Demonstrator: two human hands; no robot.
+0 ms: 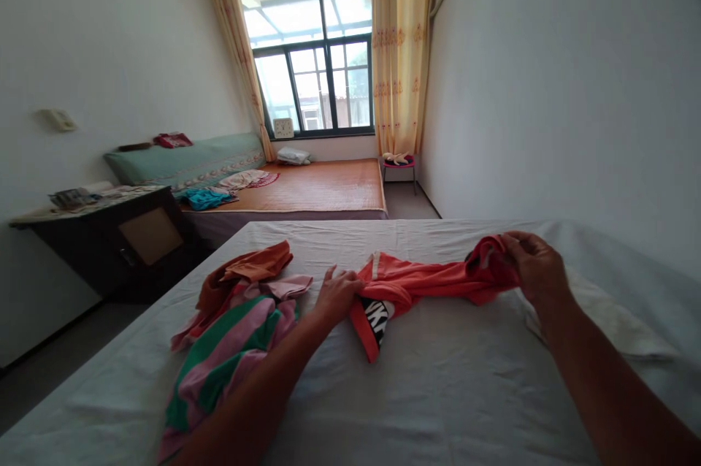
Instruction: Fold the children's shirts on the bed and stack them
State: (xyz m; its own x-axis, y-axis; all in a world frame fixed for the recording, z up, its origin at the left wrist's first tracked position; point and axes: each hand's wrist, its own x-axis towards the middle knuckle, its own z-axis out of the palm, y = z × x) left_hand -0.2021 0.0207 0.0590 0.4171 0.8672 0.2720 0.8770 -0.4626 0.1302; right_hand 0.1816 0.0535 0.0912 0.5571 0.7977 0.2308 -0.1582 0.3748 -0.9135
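An orange garment [424, 282] with a black-and-white lettered band lies stretched across the white bed sheet [438, 393]. My left hand [336, 292] grips its left end near the band. My right hand [534, 261] pinches the bunched right end, lifted slightly off the sheet. Just left of my left hand lies a pile of clothes: a green-and-pink striped piece [235, 356] with a rust-orange piece [246, 272] on top.
A dark bedside cabinet [125, 239] stands left of the bed. Beyond it is a second bed with a woven mat [323, 188], a green bolster and scattered clothes. A small pink stool [399, 163] sits by the curtains. A white wall runs along the right.
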